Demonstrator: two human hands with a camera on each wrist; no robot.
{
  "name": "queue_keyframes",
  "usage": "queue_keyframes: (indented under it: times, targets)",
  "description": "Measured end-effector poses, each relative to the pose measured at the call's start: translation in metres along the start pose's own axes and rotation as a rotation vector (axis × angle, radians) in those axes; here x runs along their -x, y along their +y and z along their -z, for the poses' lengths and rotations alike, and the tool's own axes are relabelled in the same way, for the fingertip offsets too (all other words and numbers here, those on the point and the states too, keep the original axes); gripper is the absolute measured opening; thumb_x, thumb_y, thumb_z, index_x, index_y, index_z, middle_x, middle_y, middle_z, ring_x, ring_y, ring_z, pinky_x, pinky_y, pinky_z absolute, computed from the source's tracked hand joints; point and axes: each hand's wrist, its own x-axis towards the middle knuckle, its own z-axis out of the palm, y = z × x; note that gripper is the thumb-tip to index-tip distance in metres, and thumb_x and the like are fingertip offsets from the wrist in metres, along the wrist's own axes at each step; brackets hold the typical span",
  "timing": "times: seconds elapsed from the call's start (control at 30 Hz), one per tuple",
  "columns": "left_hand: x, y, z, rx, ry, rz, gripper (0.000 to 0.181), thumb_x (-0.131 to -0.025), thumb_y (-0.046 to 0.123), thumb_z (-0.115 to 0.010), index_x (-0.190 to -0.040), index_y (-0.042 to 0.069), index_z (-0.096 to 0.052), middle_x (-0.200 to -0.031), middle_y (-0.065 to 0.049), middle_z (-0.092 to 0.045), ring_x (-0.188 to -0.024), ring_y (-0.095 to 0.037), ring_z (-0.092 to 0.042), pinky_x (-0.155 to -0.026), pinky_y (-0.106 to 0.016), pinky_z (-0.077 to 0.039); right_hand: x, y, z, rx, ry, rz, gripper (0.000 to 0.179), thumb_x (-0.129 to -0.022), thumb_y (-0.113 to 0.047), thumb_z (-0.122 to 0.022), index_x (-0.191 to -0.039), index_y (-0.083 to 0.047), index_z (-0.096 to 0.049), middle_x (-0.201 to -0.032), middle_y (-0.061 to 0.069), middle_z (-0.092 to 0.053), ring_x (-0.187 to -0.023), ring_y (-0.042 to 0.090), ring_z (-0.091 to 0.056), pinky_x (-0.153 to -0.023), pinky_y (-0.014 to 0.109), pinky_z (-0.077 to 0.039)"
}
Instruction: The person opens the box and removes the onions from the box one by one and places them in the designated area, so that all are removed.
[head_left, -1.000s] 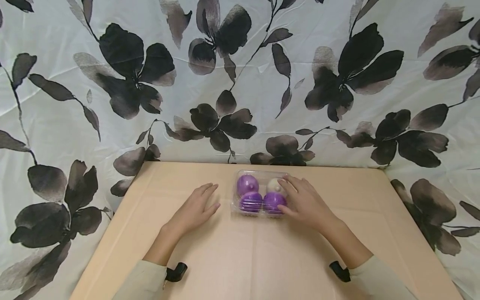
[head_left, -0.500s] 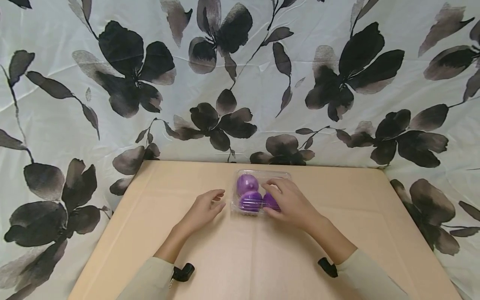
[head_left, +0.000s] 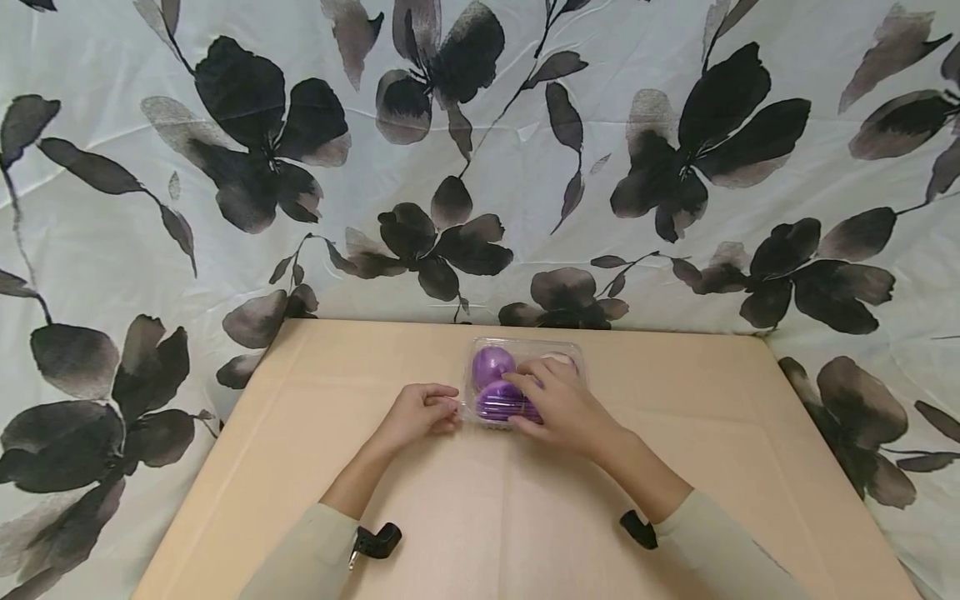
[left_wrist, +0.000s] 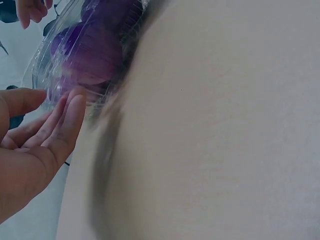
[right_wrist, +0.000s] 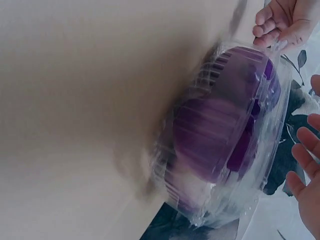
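A clear plastic clamshell box (head_left: 480, 344) sits on the table near its back edge. Round glossy purple things (head_left: 492, 367) and a pale round one (head_left: 558, 358) fill it; I cannot tell their kind. My left hand (head_left: 420, 412) is at the box's left end, fingers bent, with thumb and fingertips pinching the rim there in the left wrist view. My right hand (head_left: 562, 408) is over the box's right half, partly hiding the contents. In the right wrist view its fingers (right_wrist: 307, 155) are spread and apart from the plastic.
The table (head_left: 517, 517) has a pale beige cover. Behind it hangs a white cloth (head_left: 555, 183) with dark flowers. Both wrists carry small black cameras, the left one (head_left: 378, 542) and the right one (head_left: 637, 530).
My left hand has moved right to the box's left end, its fingers bending. My right hand has moved left, farther over the box. The box has stayed in place.
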Motion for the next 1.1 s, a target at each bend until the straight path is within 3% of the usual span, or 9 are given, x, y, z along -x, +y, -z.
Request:
queue_keyframes:
  times: [0.33, 0.5, 0.73, 1.1]
  targets:
    - [-0.005, -0.004, 0.000, 0.186, -0.028, 0.094, 0.032, -0.102, 0.001, -0.060, -0.130, -0.014, -0.060, -0.101, -0.016, -0.076, -0.087, -0.024, -0.077, -0.087, -0.042, -0.069, -0.007, -0.011, -0.014, 0.013, 0.002, 0.066, 0.047, -0.087, -0.039, -0.081, -0.127, -0.018, -0.069, -0.120, 0.003, -0.064, -0.113, 0.025, -0.059, -0.100, 0.042, -0.056]
    - [-0.008, -0.003, -0.001, 0.243, -0.039, 0.126, 0.030, -0.103, -0.002, -0.056, -0.130, -0.015, -0.059, -0.101, -0.012, -0.072, -0.085, -0.022, -0.076, -0.088, -0.041, -0.069, -0.010, -0.017, -0.022, 0.024, 0.025, 0.102, 0.040, -0.086, -0.036, -0.083, -0.119, -0.018, -0.072, -0.119, 0.003, -0.064, -0.108, 0.024, -0.060, -0.096, 0.040, -0.057]
    - [-0.013, -0.001, 0.000, 0.284, -0.042, 0.178, 0.028, -0.103, -0.003, -0.054, -0.128, -0.015, -0.059, -0.098, -0.011, -0.068, -0.080, -0.019, -0.074, -0.080, -0.032, -0.070, -0.014, -0.025, -0.030, 0.010, 0.042, 0.151, 0.033, -0.083, -0.028, -0.087, -0.111, -0.018, -0.073, -0.115, 0.002, -0.064, -0.109, 0.026, -0.060, -0.103, 0.044, -0.055]
    - [-0.016, 0.002, -0.002, 0.352, -0.031, 0.163, 0.027, -0.100, -0.010, -0.054, -0.124, -0.021, -0.056, -0.099, -0.013, -0.066, -0.084, -0.018, -0.073, -0.082, -0.027, -0.069, -0.020, -0.031, -0.038, 0.032, 0.025, 0.131, 0.027, -0.084, -0.025, -0.086, -0.108, -0.020, -0.074, -0.120, 0.003, -0.065, -0.114, 0.025, -0.058, -0.102, 0.044, -0.055]
